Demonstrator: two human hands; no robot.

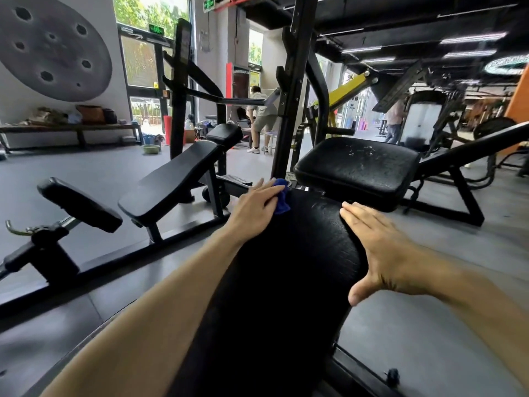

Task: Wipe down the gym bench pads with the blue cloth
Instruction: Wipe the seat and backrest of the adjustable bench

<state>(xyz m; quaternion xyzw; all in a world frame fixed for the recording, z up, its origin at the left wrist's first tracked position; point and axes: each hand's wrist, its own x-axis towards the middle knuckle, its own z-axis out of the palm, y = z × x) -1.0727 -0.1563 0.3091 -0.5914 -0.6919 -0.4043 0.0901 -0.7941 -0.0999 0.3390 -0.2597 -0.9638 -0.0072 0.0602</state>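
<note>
On the far left, a round grey wall mural with dark craters (54, 44) hangs above a low wooden wall bench loaded with bags (71, 126). Nearer, a neighbouring black weight bench with two separate padded sections (171, 179) stands on the grey rubber floor (94, 167), and a small green basin (151, 149) sits on the floor by the glass doors (143, 67).

The left hand (254, 209) lies flat, fingers straight and close together, pressing the crumpled blue cloth (281, 197) against the upper left edge of the long black textured back pad (286, 267). The cloth shows from under the fingertips, bunched at the pad's top corner, just beside the black steel rack upright (294, 81). The bare forearm reaches up from the lower left across the pad's side.

In the background, between the rack posts, a person in shorts (262, 116) bends over, well apart from the bench.

Directly beyond the back pad sits the black square seat pad (357, 170), its surface scuffed with pale marks near the far edge.

The right hand (380, 247) rests on the right edge of the back pad, spread open: fingers straight and together pointing toward the seat pad, thumb splayed out wide below. It holds nothing.

Further right stand a yellow-armed machine (346, 87) and another person (396, 118) in the distance.
</note>
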